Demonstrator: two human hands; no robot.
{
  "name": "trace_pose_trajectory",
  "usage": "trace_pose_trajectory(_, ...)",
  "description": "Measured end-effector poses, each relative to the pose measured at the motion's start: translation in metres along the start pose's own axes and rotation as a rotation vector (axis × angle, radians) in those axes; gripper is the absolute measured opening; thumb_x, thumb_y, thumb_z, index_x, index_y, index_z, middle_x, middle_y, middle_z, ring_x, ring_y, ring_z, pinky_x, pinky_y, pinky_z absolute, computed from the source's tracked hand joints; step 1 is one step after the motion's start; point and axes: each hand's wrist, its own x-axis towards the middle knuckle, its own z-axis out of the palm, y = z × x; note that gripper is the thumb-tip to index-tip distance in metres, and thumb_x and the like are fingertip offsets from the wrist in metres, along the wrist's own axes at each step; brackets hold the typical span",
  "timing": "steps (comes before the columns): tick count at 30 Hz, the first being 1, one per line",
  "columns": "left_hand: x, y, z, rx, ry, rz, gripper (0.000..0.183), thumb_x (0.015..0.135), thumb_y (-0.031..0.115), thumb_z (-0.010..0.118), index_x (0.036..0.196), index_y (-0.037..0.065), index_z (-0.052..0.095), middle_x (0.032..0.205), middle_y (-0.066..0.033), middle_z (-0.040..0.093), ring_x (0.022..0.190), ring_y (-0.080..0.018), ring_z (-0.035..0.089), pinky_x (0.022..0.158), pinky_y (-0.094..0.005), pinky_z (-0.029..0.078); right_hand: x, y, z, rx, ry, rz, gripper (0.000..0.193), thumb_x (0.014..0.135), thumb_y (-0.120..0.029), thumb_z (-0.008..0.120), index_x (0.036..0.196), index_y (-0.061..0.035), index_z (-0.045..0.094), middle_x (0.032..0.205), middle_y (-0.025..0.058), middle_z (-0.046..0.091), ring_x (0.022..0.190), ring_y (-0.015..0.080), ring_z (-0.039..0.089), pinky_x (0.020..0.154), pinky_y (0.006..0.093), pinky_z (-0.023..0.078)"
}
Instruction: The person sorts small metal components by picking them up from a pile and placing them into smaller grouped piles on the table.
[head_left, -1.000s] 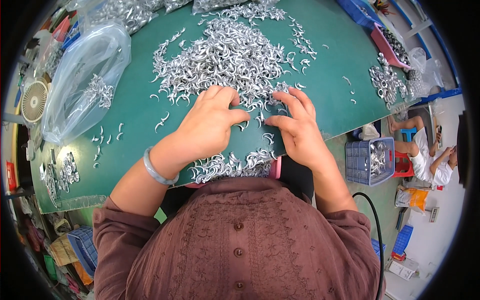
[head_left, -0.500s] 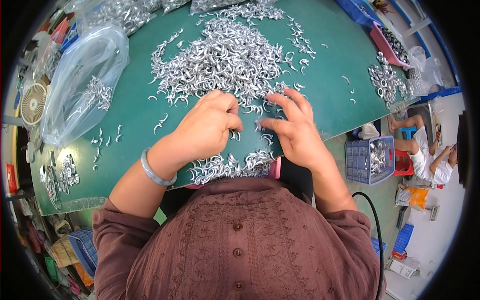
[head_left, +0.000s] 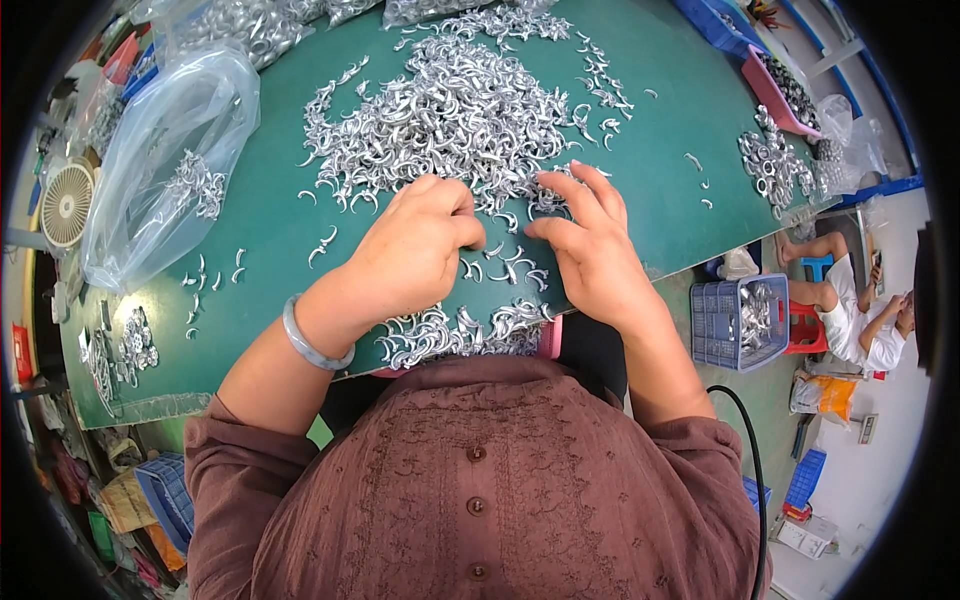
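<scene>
A broad heap of small curved silver metal pieces (head_left: 450, 120) covers the middle of the green table (head_left: 680, 190). At the heap's near edge my left hand (head_left: 420, 245) is closed, its fingers curled under; whatever they hold is hidden. My right hand (head_left: 595, 240) reaches to the heap's near right side with fingers spread and thumb apart, over a few pieces. Between the hands several loose curved pieces (head_left: 515, 268) lie on the table. Closer to me, another group of the same pieces (head_left: 460, 335) gathers at the table edge, above a pink container (head_left: 550, 338) that is mostly hidden.
A clear plastic bag (head_left: 150, 190) with some pieces lies at left, near a fan (head_left: 68, 205). Metal rings (head_left: 775, 165) and a pink tray (head_left: 780, 90) are at right. A blue crate (head_left: 715, 325) stands beyond the right edge; a person (head_left: 850, 300) sits past it.
My right hand has shifted slightly, its thumb now away from the pieces. More loose pieces lie between my hands. The left hand has barely moved.
</scene>
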Motion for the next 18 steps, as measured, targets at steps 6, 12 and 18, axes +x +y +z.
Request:
trace_pose_trajectory(6,-0.001,0.002,0.004,0.053,0.017,0.008,0.033,0.069,-0.008,0.052,0.093,0.005,0.071,0.094,-0.0114,0.056,0.094,-0.0312,0.053,0.087,-0.0402,0.043,0.003,-0.001,0.005,-0.057,-0.007,-0.01,0.033,0.071,0.003,0.06,0.098,-0.0101,0.074,0.136,0.0143,0.051,0.131,0.042,0.037,0.107,0.0556,0.03)
trace_pose_trajectory(12,0.002,-0.004,-0.002,0.065,0.157,-0.042,0.032,0.071,-0.007,0.052,0.095,0.005,0.071,0.094,-0.0118,0.057,0.094,-0.0316,0.053,0.087,-0.04,0.043,0.009,-0.004,0.004,0.011,-0.002,-0.046,0.035,0.072,0.002,0.059,0.1,-0.0114,0.074,0.138,0.0155,0.048,0.133,0.0441,0.034,0.109,0.0587,0.027)
trace_pose_trajectory(18,0.001,-0.008,-0.002,0.137,0.138,-0.092,0.03,0.072,-0.007,0.052,0.092,0.003,0.072,0.09,-0.0118,0.057,0.09,-0.0309,0.053,0.083,-0.0398,0.043,0.013,-0.005,0.004,-0.024,-0.082,-0.079,0.037,0.073,0.003,0.058,0.104,-0.0105,0.072,0.14,0.0162,0.045,0.136,0.0447,0.03,0.111,0.0615,0.024)
